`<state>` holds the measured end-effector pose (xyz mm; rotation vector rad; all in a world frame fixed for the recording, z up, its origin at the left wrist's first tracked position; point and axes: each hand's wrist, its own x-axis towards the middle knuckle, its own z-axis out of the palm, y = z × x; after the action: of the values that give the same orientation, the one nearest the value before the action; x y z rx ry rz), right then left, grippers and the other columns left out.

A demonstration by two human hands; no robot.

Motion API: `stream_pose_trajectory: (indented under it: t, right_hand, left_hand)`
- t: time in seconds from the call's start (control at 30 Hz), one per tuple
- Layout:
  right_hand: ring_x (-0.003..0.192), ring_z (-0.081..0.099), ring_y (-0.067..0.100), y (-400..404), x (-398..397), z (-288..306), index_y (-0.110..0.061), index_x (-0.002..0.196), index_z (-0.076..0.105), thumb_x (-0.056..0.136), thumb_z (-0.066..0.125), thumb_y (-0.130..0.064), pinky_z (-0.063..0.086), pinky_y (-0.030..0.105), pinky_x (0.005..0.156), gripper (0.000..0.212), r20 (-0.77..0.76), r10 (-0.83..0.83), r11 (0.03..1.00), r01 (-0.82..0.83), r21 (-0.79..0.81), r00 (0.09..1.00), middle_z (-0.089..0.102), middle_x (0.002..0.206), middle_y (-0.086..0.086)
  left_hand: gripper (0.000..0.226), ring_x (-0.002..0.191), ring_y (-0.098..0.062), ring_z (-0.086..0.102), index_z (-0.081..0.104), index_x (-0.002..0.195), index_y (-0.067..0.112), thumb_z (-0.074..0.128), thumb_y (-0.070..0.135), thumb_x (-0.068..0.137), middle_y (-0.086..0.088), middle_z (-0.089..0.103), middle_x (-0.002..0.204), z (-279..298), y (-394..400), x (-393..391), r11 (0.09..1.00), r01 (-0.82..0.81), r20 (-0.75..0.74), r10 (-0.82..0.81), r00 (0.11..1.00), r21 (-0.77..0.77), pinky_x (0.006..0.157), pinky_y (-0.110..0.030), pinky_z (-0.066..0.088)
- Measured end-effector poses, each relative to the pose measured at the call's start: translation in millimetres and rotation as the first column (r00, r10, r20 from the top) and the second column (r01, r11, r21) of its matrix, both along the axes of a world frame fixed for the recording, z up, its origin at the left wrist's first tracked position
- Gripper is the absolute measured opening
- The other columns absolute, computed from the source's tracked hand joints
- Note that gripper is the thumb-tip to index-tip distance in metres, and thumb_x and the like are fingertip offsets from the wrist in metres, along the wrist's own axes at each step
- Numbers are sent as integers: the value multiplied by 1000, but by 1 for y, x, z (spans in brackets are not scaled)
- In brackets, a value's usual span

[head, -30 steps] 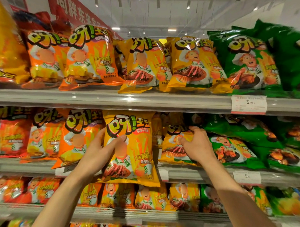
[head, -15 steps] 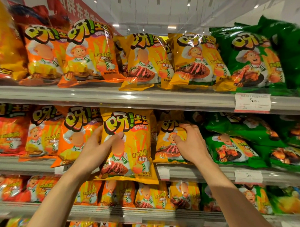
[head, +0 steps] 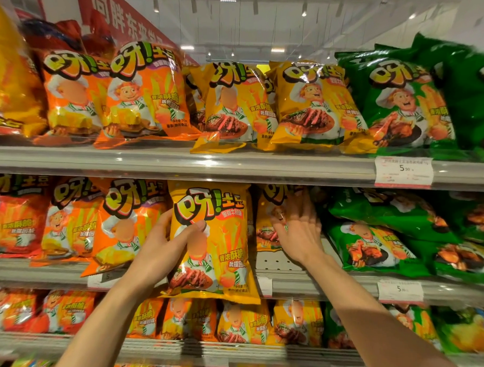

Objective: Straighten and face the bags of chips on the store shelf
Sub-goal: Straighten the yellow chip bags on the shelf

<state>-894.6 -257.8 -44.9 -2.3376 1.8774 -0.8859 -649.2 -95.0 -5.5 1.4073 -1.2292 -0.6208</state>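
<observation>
On the middle shelf (head: 293, 284) my left hand (head: 166, 246) grips the left edge of a yellow chip bag (head: 223, 239), thumb across its front. The bag stands upright, facing out, its bottom hanging over the shelf lip. To its right, my right hand (head: 298, 230) reaches into the shelf with fingers spread, touching a second yellow bag (head: 264, 226) that stands further back. Bare perforated shelf floor shows below that hand.
Orange bags (head: 121, 223) stand left of the held bag, green bags (head: 374, 244) lie slumped to the right. The top shelf (head: 179, 160) carries orange, yellow and green bags. Price tags (head: 403, 172) hang on the shelf rails. A lower shelf (head: 240, 320) holds more bags.
My right hand has opened and moved deeper into the shelf, pushing the second yellow bag back. My left hand keeps the front yellow bag in about the same place.
</observation>
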Motion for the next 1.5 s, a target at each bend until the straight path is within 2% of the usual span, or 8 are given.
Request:
stream_pose_trajectory:
  t: [0.43,0.6,0.67,0.9,1.0,1.2,1.37,1.5]
  right_hand:
    - [147,16,45,-7,6,-6,-32,155,-14,84,53,-73,28,54,118,106,7,44,995,-44,86,999,-11,163,16]
    - [131,45,43,-7,-2,-4,-15,140,43,76,32,-89,36,54,111,99,39,7,988,-13,157,999,45,144,25]
    - [143,31,38,6,-7,2,-13,148,37,89,39,-75,26,50,118,85,118,15,996,-25,85,993,31,155,21]
    - [118,58,5,79,-13,20,-37,144,38,85,50,-75,49,35,102,71,644,239,908,-403,116,726,56,133,-12]
    - [99,70,5,75,-10,15,-49,120,48,82,62,-69,59,40,89,46,761,204,876,-462,140,615,68,116,-11]
    - [103,65,7,44,-7,30,-28,129,47,84,64,-61,55,34,90,59,743,207,926,-374,62,636,66,114,-9]
    - [146,25,30,36,10,21,-11,149,35,98,33,-59,17,43,123,70,492,86,973,-179,145,866,32,156,16]
    - [151,11,21,56,5,6,-18,157,10,99,33,-58,14,31,116,74,520,129,988,-154,5,844,5,164,4]
  left_hand:
    - [59,104,11,52,45,140,40,67,51,87,26,56,124,0,3,-8,1000,-18,16,18,1000,-7,88,-26,43]
    - [66,109,6,54,44,143,38,68,53,83,28,57,123,-2,4,-12,1000,-9,12,9,1000,-14,94,-30,43]
    - [64,111,4,56,45,142,37,68,51,84,26,58,123,-4,3,-19,1000,-13,15,13,1000,-23,91,-26,42]
    - [87,133,-2,45,40,147,40,64,78,74,24,48,145,-15,-18,-55,999,22,105,-19,994,-25,112,-39,40]
    - [55,112,21,45,40,134,53,64,61,85,49,47,119,-13,-26,-77,998,59,124,-55,991,-31,92,-6,37]
    - [72,124,-8,55,44,145,39,50,77,84,13,56,136,-17,-27,-61,983,-79,203,112,973,-164,104,-41,48]
    - [40,114,-15,55,59,132,24,62,42,95,6,57,119,-25,-27,-48,953,-179,372,262,890,-243,97,-42,49]
    - [40,124,-14,46,61,132,22,66,32,94,5,56,126,-34,-30,-44,961,-147,501,248,829,-233,101,-27,34]
